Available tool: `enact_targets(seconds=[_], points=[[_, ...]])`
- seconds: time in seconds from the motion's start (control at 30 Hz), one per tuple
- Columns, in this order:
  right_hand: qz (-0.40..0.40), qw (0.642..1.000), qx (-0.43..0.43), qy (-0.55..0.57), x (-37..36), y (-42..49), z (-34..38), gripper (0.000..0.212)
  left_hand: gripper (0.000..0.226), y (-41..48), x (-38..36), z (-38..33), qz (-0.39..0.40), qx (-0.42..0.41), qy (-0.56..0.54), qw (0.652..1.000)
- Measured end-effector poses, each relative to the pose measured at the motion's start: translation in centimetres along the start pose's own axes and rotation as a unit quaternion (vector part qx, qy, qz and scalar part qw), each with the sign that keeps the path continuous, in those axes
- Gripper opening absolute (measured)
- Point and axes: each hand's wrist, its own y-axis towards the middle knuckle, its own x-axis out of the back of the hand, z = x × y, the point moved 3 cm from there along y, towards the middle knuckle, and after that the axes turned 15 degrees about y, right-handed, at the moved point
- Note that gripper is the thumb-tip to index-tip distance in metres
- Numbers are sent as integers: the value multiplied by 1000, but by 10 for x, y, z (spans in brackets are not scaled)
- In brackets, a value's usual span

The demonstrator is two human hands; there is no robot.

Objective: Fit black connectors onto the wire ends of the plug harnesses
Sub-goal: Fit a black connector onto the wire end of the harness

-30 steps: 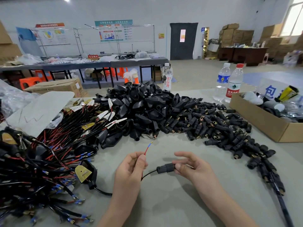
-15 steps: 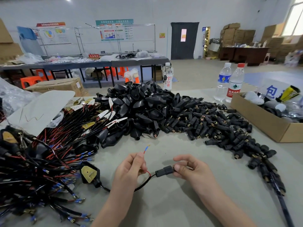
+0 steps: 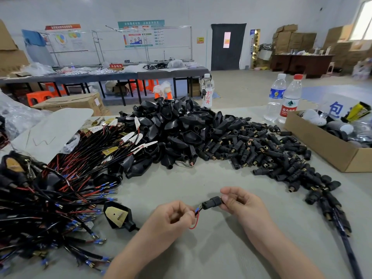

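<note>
Just black connector [image 3: 211, 202] w/ blue-tipped red wire [image 3: 198, 219] at its mouth

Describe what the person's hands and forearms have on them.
The left hand and right hand are bare: no gloves, rings, watch or bracelet show. The left forearm and right forearm are uncovered too, with no sleeve in view down to the picture's lower edge.
</note>
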Motion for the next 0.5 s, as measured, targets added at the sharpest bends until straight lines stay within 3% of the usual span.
enact_targets(seconds=[0.5], points=[[24,999,40,-16,-3,0,4,27,17,0,-2,2,36,-18,12,999]])
